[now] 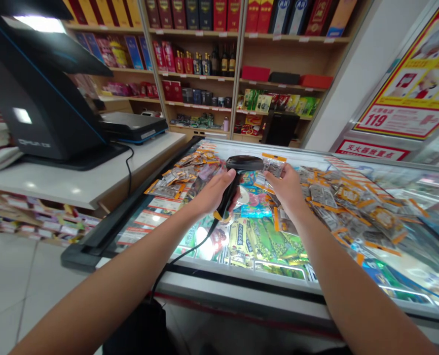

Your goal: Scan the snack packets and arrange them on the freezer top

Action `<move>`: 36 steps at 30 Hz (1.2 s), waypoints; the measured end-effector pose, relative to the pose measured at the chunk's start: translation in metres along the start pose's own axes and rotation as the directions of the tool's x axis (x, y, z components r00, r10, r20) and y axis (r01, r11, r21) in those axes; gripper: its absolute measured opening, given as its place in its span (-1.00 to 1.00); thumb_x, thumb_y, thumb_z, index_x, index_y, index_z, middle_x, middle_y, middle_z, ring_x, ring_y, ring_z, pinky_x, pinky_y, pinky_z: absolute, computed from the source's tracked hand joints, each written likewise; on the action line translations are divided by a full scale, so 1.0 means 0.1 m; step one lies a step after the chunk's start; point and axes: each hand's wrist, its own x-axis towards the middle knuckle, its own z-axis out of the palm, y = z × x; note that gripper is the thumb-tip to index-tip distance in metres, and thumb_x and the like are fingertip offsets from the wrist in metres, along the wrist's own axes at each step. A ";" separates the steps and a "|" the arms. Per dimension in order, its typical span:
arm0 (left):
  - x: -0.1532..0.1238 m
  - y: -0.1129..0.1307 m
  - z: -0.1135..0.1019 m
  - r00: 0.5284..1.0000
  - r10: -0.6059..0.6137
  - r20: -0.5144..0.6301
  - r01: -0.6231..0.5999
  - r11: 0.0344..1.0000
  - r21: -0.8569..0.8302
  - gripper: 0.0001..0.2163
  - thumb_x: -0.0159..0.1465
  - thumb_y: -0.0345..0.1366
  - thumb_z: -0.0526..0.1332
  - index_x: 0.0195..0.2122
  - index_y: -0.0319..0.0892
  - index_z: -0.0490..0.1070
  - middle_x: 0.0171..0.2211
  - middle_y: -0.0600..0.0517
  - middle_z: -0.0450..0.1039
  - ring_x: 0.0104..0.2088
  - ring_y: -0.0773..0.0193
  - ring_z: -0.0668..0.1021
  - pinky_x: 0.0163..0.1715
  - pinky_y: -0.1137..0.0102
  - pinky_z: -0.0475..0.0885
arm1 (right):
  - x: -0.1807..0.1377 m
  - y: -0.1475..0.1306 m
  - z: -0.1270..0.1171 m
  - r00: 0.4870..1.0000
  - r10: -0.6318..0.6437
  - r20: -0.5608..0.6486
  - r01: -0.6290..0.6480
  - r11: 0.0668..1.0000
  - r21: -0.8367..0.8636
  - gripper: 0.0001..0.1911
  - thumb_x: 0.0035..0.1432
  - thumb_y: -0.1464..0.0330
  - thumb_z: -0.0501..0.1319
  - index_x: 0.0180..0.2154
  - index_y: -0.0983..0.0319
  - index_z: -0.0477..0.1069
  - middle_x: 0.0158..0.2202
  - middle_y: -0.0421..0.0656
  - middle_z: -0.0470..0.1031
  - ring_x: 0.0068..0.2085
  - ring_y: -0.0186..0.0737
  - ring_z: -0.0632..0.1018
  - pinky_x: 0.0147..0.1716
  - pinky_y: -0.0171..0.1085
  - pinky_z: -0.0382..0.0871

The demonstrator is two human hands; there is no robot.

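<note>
My left hand [217,191] is wrapped round the handle of a black barcode scanner [244,162], its head pointing right. A black cable hangs from the scanner's yellow-trimmed base. Just right of the scanner head, my right hand [284,185] pinches a small clear snack packet [273,166] with an orange top edge. Both hands are above the glass top of a chest freezer [212,276]. Similar orange-edged packets lie in a large pile [352,197] to the right and a smaller pile [182,175] to the left. Green ice-cream wrappers [267,236] show through the glass.
A white counter [64,185] on the left bears a black checkout terminal [53,113] and a flat weighing scale [134,125]. Shelves [201,74] with boxes and bottles stand behind the freezer. A black chair back [279,128] is before them; a red-and-yellow sign [412,84] hangs right.
</note>
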 end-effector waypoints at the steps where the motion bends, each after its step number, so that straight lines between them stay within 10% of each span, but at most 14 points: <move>1: 0.00 0.00 0.00 1.000 -0.002 0.001 0.002 1.000 -0.003 -0.44 0.25 0.33 0.11 -0.27 -0.16 0.28 -0.62 0.13 0.36 -0.73 0.35 0.40 -0.76 0.47 0.25 | 0.00 -0.02 -0.01 1.000 0.006 -0.002 -0.006 1.000 -0.004 -0.68 0.00 0.21 0.37 -0.22 0.19 0.40 -0.22 -0.08 0.60 -0.18 -0.04 0.61 -0.12 -0.08 0.46; 36: -0.06 0.13 0.04 0.998 -0.007 0.055 0.011 0.998 -0.069 -0.44 0.23 0.30 0.16 -0.22 -0.20 0.32 -0.63 0.14 0.35 -0.75 0.38 0.37 -0.75 0.47 0.25 | 0.01 -0.07 -0.03 0.998 -0.055 -0.021 0.054 0.997 -0.057 -0.70 0.03 0.22 0.32 -0.23 0.20 0.37 -0.27 -0.10 0.58 -0.21 -0.07 0.61 -0.12 -0.10 0.46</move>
